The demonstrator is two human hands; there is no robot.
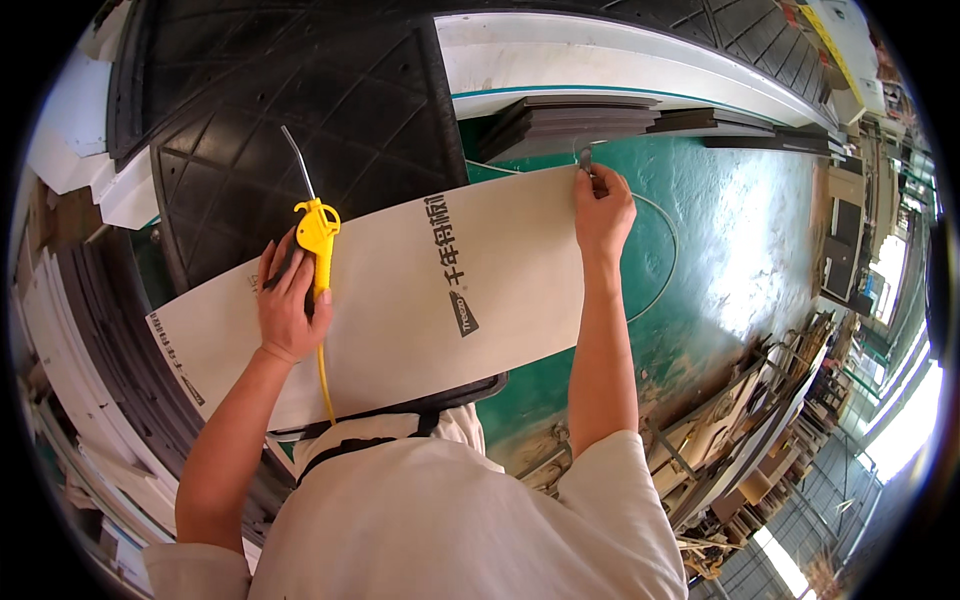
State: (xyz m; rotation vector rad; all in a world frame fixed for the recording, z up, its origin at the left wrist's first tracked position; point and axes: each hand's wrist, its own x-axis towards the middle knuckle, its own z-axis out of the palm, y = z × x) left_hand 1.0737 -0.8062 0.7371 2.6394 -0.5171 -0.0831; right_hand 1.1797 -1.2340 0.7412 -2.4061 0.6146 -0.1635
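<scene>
A pale board point(520, 260) with dark printing lies slanted across in front of me. Over its left part, my left hand point(290, 305) is closed around the handle of a yellow air blow gun point(318, 232). The gun's bent metal nozzle points away from me, and its yellow hose point(325, 385) runs back toward my body. At the board's far right corner, my right hand point(606, 212) is closed, pinching a small grey object point(585, 158) whose kind I cannot make out. My right thumb is close to the board's edge.
A black ribbed mat or panel point(360, 130) lies beyond the board. Dark flat panels point(560, 125) are stacked past the right corner. A thin pale hose point(675, 250) curves over the green floor point(720, 210). More boards point(100, 340) stand at the left; racks point(740, 430) hold material at right.
</scene>
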